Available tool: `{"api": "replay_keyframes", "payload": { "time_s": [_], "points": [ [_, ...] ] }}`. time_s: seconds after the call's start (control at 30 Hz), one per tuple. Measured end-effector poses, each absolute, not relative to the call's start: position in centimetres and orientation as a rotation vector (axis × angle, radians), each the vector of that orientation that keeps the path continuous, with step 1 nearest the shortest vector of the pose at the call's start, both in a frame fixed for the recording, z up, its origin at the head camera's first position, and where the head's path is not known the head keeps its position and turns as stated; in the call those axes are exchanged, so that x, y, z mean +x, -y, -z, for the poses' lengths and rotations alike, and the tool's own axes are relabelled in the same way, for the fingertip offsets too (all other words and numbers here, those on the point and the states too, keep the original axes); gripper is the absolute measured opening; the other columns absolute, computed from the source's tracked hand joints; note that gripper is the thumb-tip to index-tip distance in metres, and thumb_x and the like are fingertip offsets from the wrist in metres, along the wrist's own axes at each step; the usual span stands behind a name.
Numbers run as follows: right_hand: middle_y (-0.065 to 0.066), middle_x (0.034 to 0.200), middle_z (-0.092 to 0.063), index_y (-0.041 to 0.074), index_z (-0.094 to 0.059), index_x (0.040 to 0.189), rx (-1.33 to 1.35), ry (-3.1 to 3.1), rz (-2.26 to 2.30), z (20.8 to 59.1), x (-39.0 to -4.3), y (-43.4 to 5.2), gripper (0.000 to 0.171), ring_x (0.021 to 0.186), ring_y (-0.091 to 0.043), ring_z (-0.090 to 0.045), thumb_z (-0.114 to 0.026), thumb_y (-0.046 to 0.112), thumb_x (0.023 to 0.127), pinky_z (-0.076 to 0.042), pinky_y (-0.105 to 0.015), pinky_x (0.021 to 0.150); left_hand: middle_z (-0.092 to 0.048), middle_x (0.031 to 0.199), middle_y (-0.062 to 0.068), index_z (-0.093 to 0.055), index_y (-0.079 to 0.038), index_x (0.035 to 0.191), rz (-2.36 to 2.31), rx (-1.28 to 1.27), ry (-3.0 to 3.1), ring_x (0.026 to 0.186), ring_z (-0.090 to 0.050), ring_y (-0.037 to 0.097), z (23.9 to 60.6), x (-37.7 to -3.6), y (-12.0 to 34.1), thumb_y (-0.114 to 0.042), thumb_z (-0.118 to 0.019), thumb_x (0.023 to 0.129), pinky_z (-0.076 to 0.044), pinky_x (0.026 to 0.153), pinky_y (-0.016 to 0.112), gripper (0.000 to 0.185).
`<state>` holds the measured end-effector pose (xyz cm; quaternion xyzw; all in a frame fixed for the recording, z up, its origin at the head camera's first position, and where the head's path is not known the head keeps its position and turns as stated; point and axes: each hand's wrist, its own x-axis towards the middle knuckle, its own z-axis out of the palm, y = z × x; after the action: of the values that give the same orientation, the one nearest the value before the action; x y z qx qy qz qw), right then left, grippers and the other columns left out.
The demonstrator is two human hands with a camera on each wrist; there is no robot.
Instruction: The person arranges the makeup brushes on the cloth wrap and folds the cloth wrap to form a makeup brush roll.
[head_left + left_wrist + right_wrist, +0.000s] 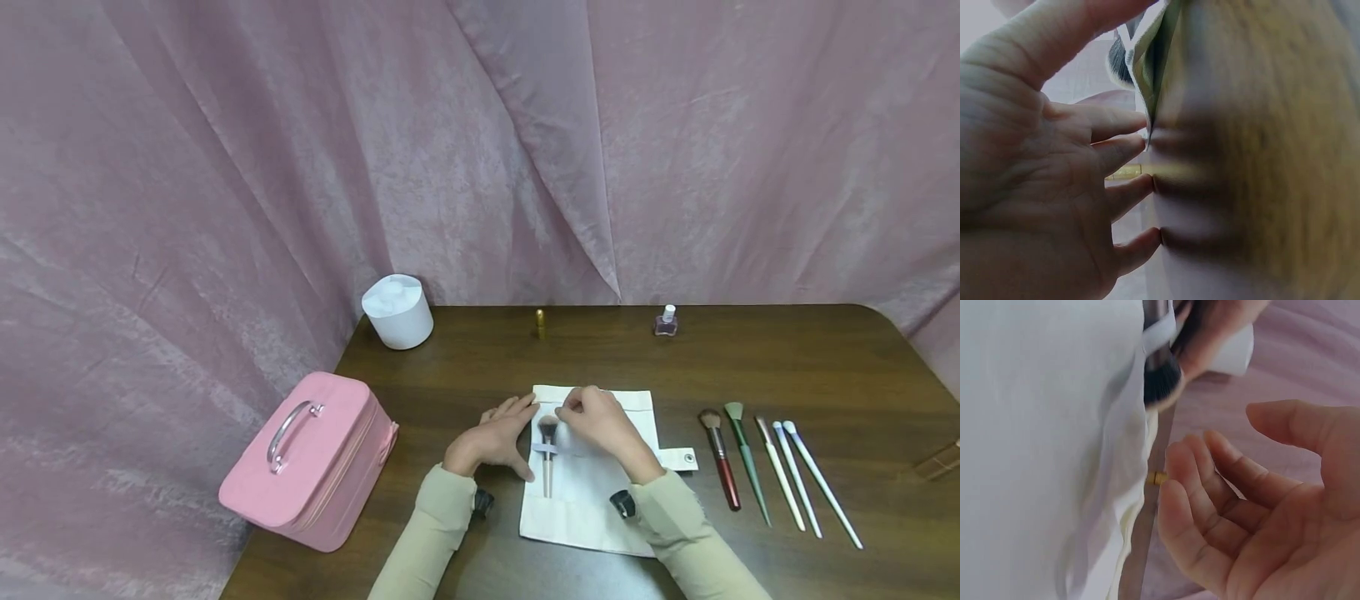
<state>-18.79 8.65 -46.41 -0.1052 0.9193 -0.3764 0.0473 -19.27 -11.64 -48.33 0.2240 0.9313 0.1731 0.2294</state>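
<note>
- Pink drapery hung behind a dark wooden tabletop (787, 367), where a white cloth roll (592, 500) lay spread near the front edge.
- One powder brush (547, 454) sat strapped under the roll's band, so the step in hand looked like filling the roll with brushes.
- Left hand (497, 437) lay flat, fingers straight and spread, pressing the cloth's left edge just beside the brush.
- Right hand (596, 421) hovered over the cloth's far edge, fingers loosely curled; whether it pinched the fabric could not be told.
- Next, I judged, called for fetching another from the loose brushes (776, 467) near the right edge.
</note>
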Motion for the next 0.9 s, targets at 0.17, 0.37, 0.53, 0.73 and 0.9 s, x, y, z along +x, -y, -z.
{"api": "replay_keyframes", "payload": {
  "time_s": [0.17,0.37,0.53,0.73,0.9],
  "points": [
    [-0.005,0.087,-0.072,0.002,-0.075,0.093,-0.296,-2.845,1.222,45.7,-19.1,-10.1,0.015,0.083,-0.023,-0.066,-0.067,0.015,0.092,-0.05,-0.042,0.074,-0.016,0.169,0.003,-0.03,-0.01,0.16,-0.488,0.614,-2.56,0.153,-0.013,0.029,48.3,-19.3,11.7,-0.029,-0.094,0.071,-0.018,0.118,0.053,0.111],
    [-0.013,0.094,-0.074,-0.001,-0.074,0.099,-0.245,-2.852,1.376,44.6,-19.3,-11.7,0.017,0.086,-0.03,-0.07,-0.067,0.014,0.094,-0.052,-0.044,0.074,-0.015,0.169,0.002,-0.029,-0.011,0.16,-0.482,0.626,-2.555,0.153,-0.013,0.029,48.4,-19.4,11.8,-0.03,-0.094,0.071,-0.019,0.117,0.053,0.112],
    [-0.017,0.1,-0.075,-0.003,-0.071,0.109,-0.188,-2.858,1.51,43.4,-19.4,-13.1,0.023,0.092,-0.033,-0.071,-0.066,0.016,0.097,-0.053,-0.045,0.076,-0.012,0.169,0.002,-0.027,-0.012,0.161,-0.488,0.636,-2.546,0.154,-0.01,0.028,48.3,-19.4,11.9,-0.031,-0.094,0.073,-0.017,0.118,0.053,0.113],
    [-0.017,0.101,-0.074,-0.004,-0.07,0.113,-0.088,-2.889,1.567,42.3,-19.1,-14.6,0.028,0.093,-0.033,-0.071,-0.065,0.018,0.097,-0.052,-0.041,0.075,-0.011,0.169,0.001,-0.026,-0.012,0.161,-0.492,0.639,-2.539,0.154,-0.009,0.027,48.2,-19.4,11.9,-0.03,-0.093,0.073,-0.016,0.118,0.053,0.112],
    [-0.021,0.108,-0.07,-0.006,-0.064,0.124,-0.026,-2.896,1.535,42.5,-18.6,-15.9,0.041,0.1,-0.037,-0.069,-0.065,0.026,0.098,-0.053,-0.046,0.078,-0.012,0.169,0.001,-0.026,-0.012,0.162,-0.489,0.647,-2.535,0.154,-0.009,0.027,48.4,-19.3,12.1,-0.03,-0.093,0.073,-0.017,0.118,0.053,0.112]
  ]
}}
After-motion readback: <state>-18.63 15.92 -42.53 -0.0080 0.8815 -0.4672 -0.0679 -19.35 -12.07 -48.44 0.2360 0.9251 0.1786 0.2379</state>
